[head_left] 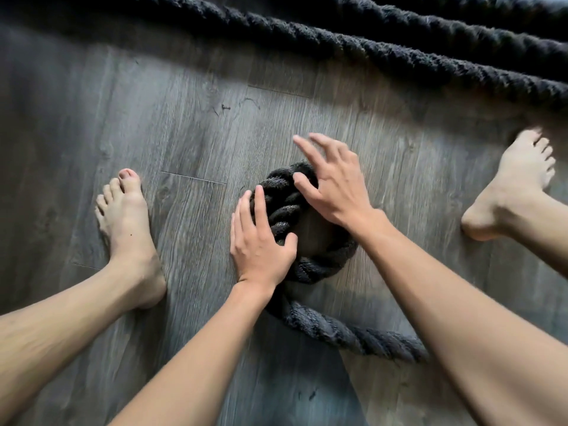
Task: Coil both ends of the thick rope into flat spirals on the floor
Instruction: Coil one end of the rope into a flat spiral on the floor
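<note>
We see the thick rope (310,262) curled in one small loop on the floor (184,133), between the left foot (126,222) and right foot (516,192). More rope lengths (368,47) cross beyond. The left grip (261,244) lies flat on the loop's left side. The right grip (335,182) is splayed over its far edge, fingers apart.

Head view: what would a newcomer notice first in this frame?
A dark rope looped in a small coil at centre, with the left hand resting on its left side and the right hand spread over its top. Bare feet flank it on the grey plank floor; more rope runs along the top.
</note>
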